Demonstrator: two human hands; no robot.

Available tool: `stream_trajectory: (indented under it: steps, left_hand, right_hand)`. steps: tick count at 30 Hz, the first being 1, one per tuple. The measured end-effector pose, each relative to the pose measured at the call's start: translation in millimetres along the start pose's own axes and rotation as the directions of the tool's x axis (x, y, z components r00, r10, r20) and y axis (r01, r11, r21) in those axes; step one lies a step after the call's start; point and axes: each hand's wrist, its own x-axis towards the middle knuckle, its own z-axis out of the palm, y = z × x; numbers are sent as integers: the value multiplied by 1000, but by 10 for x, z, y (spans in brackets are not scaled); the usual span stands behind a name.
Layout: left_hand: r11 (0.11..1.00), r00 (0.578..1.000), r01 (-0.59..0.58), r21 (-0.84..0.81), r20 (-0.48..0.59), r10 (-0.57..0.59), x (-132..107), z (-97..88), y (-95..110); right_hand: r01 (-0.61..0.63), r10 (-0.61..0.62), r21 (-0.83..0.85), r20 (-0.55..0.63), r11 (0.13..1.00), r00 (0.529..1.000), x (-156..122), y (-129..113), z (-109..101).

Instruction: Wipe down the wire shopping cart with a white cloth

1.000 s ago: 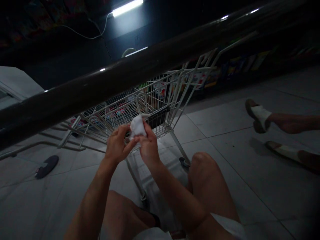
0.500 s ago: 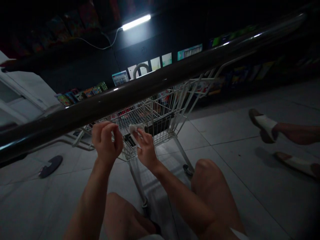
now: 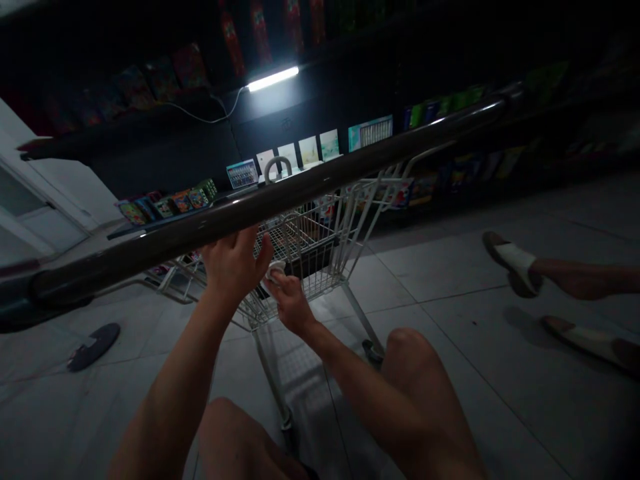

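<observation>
Left of the white wire shopping cart (image 3: 306,248), well apart from it, stands a white door frame (image 3: 47,193), and a dark oval slipper (image 3: 94,347) lies on the pale grey floor tiles (image 3: 500,407). Behind the cart and to its left, colourful boxed goods (image 3: 170,202) line a dark shelf, under a glowing fluorescent tube (image 3: 273,79) with a thin white cable (image 3: 200,117) trailing from it.

A long, glossy dark rail (image 3: 320,181) crosses the view in front of the cart. Just below it, the person's left hand (image 3: 233,267) is raised over the cart's near end, palm open and fingers spread, the fingertips just beside the small crumpled white tissue (image 3: 273,273); whether they touch it, I cannot tell. The right hand (image 3: 291,305), lower and nearer the cart's wire edge, has its fingers (image 3: 277,283) pressed together on the tissue, pinching it above the cart's near end.

Right of the cart, the person's bare knee (image 3: 410,357) sits beside its dark wheel (image 3: 373,352). Farther right, well apart from the cart, another person's bare legs (image 3: 585,279) end in white-strapped, dark-soled sandals (image 3: 513,263).
</observation>
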Motion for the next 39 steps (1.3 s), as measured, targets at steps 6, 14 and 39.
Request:
stream_trajectory:
  steps: [6, 14, 39]
  left_hand:
    - [997, 989, 5, -83, 145, 7, 341, 80, 206]
    - [993, 936, 103, 64, 332, -118, 528, 199, 488]
    - [956, 956, 242, 163, 129, -264, 456, 367, -44]
  right_hand:
    - [-124, 93, -81, -315, 989, 945, 707, 90, -938]
    - [-191, 144, -162, -262, 968, 954, 714, 726, -693]
    - [-294, 140, -298, -445, 908, 885, 362, 1255, -1329]
